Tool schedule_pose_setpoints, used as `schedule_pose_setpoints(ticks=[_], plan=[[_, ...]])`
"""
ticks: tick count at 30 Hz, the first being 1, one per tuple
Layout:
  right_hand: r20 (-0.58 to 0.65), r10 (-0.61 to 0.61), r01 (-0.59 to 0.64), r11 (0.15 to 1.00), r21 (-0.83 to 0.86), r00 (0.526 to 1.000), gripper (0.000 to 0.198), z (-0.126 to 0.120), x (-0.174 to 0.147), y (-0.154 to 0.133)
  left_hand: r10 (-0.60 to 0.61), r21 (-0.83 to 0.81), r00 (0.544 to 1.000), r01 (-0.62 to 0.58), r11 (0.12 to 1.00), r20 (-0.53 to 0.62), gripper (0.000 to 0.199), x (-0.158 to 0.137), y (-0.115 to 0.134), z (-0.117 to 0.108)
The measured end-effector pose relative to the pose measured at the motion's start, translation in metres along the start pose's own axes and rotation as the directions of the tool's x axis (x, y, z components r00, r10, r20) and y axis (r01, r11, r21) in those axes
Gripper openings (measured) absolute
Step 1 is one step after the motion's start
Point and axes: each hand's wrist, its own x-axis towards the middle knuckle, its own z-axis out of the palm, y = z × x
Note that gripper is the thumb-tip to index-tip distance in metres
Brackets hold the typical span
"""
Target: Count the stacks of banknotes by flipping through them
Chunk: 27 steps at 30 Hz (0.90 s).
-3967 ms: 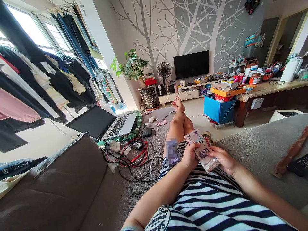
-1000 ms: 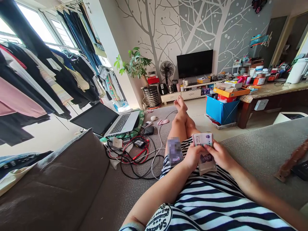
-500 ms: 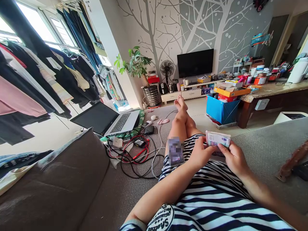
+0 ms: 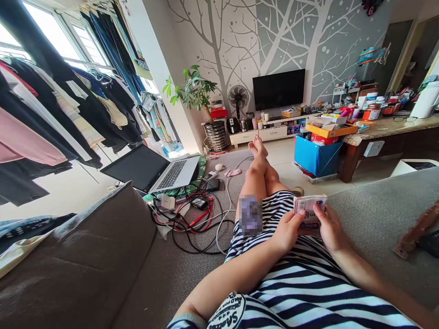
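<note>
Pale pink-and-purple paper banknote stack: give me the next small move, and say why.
Probably have the right bare hand slide the top note off the pale pink-and-purple paper banknote stack while the left bare hand steadies it: both hands hold the stack, and both thumbs lie on its printed face.

Sofa: open laptop, screen dark, on green patterned cloth; black, red and white cables tangled just beside it. Left side: clothes hanging in rows near bright windows. Far wall: tree mural; dark television above a low white cabinet; black fan to its left, then potted plant. Right side: surface crowded with jars, white jug at far right; blue bin near its leg, orange box above.
</note>
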Motion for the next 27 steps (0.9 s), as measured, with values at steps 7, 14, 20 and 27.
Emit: schedule_pose_setpoints(ticks=[7, 14, 20, 27], plan=[[-0.105, -0.149, 0.128, 0.974, -0.187, 0.983, 0.036, 0.006, -0.010, -0.002, 0.082, 0.078, 0.995, -0.086, 0.993, 0.055, 0.074, -0.006, 0.000, 0.002], [0.060, 0.052, -0.050, 0.998, -0.034, 0.997, 0.060, -0.001, 0.003, 0.003, 0.011, 0.008, 0.999, -0.010, 1.000, -0.052, 0.076, 0.001, 0.006, -0.007], [0.006, 0.032, -0.031, 0.997, -0.064, 0.999, 0.071, 0.006, 0.000, -0.004, 0.018, 0.007, 1.000, -0.018, 1.000, -0.021, 0.072, -0.002, 0.011, -0.010], [-0.093, -0.027, 0.012, 0.987, -0.158, 0.995, 0.064, 0.015, -0.008, -0.006, 0.030, 0.076, 0.999, -0.031, 0.997, 0.019, 0.082, -0.006, 0.010, -0.008]])
